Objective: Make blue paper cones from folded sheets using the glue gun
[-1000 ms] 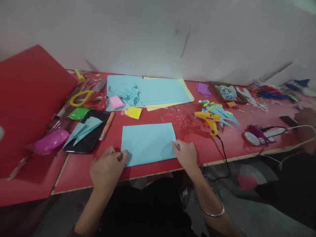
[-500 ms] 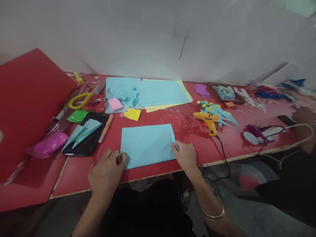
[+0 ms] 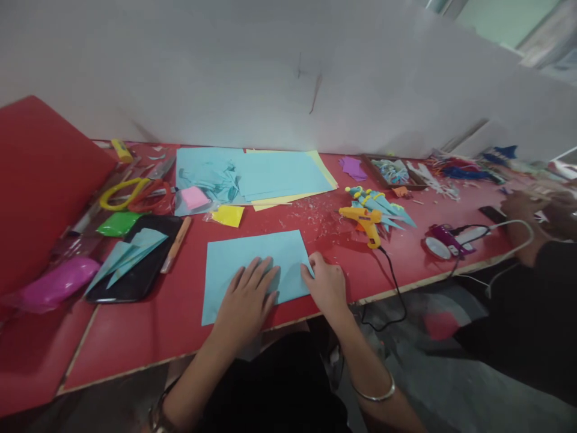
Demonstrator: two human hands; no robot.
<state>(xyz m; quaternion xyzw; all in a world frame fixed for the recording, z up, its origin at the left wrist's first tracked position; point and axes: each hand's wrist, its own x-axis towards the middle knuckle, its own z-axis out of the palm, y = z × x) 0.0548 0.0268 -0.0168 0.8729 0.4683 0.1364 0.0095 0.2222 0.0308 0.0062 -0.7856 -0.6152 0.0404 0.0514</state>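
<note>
A light-blue sheet of paper lies in front of me at the table's near edge. My left hand rests flat on it, fingers stretched out and apart. At the sheet's right edge, the thumb and fingers of my right hand pinch the paper. To the right of that hand lies a yellow glue gun with a black cord, beside a blue paper craft piece trimmed in yellow.
Blue and yellow sheets lie along the wall. Scissors, a black phone-like slab under folded blue paper, a cutter-like stick and coloured packets are at left. Another person's hand is at far right, near a purple device.
My left hand has moved from the sheet's left corner onto its middle and spread flat. My right hand stays at the right edge. The whole view has shifted slightly.
</note>
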